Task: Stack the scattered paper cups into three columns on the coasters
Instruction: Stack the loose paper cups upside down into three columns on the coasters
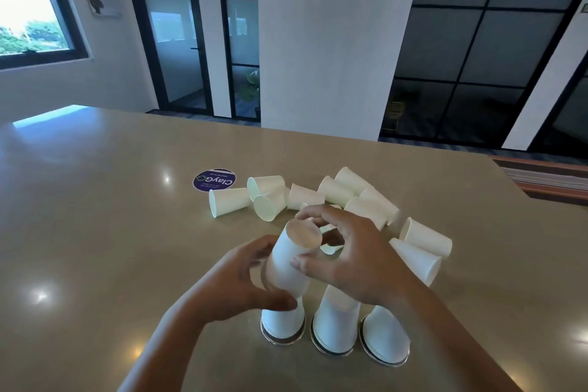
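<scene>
Columns are begun: three upturned white paper cups [337, 325] sit on round dark coasters [283, 340] at six o'clock on the tan counter [95, 232]. Both hands, left [241, 283] and right [356, 251], grip another white cup [292, 261] over the left column; a dozen-odd lie scattered [334, 191] at twelve.

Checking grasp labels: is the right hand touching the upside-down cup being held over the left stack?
Touching. The head view shows the right hand with thumb and fingertips on the cup.

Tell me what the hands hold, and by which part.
Both hands hold one inverted white paper cup: left grip near its lower rim, right fingertips on its upper wall.
</scene>
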`<state>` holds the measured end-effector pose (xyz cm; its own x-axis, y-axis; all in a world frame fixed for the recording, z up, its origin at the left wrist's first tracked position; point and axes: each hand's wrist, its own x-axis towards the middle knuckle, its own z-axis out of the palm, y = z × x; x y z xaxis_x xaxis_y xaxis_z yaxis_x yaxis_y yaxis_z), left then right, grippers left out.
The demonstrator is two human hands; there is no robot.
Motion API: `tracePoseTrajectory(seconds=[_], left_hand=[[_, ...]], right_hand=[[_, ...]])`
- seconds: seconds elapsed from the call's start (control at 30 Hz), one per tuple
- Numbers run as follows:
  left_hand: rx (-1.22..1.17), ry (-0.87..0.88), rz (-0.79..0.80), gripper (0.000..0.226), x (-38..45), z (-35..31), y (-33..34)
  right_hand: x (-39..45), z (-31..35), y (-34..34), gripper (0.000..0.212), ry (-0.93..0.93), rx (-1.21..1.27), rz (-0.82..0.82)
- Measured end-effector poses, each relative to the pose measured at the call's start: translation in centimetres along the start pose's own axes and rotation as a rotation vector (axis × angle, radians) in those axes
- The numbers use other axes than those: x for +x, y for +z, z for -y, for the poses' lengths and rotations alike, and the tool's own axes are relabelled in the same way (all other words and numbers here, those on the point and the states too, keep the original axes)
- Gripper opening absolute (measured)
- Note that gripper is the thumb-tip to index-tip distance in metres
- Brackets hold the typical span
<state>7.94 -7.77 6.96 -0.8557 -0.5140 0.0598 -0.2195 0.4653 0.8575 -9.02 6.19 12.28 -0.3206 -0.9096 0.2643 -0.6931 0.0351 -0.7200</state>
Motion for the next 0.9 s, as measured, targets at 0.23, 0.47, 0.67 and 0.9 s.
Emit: tracePoseTrajectory(seconds=[0.23,0.47,0.67,0.9], left_hand=[[0.131,-0.020,0.028,0.077,-0.7,2.3,1.0],[0.177,-0.071,0.072,0.057,-0.4,3.8,2.4],[0.216,-0.074,0.105,0.053,0.0,4.7,2.8],[0.254,-0.108,0.148,0.056,0.6,4.9,2.4]], right_hand=[[-0.2,-1.0,2.3,0.052,0.033,-0.170,0.097],[-0.3,-1.9,3.6,0.056,0.053,-0.314,0.165],[-0.4,-2.3,4.1,0.056,0.030,-0.395,0.180],[-0.1,-2.6,4.5,0.059,0.048,-0.421,0.186]])
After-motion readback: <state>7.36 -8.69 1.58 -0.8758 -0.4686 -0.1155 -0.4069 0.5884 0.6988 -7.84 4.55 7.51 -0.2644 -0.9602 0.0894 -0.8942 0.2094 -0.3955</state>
